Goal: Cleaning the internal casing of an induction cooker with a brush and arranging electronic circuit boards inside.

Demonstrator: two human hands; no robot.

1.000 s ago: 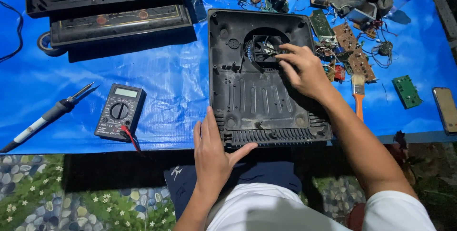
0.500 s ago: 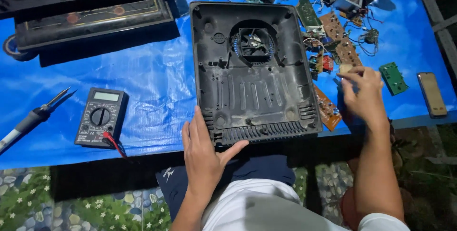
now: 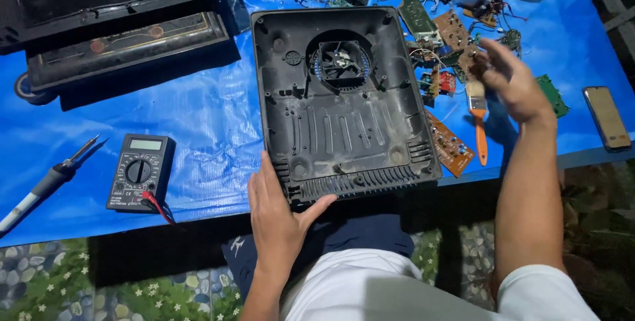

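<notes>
A black plastic appliance casing (image 3: 344,102) with a small fan (image 3: 341,61) in its round opening is laid on the blue tarpaulin-covered table (image 3: 211,122). Its near left corner is grasped by the left hand (image 3: 278,212), thumb along the near edge. The right hand (image 3: 512,83) is held loosely released above the circuit boards (image 3: 450,142) right of the casing, just beside an orange-handled paintbrush (image 3: 477,119). A digital multimeter (image 3: 141,172) and a soldering iron (image 3: 46,185) are seen at the left.
</notes>
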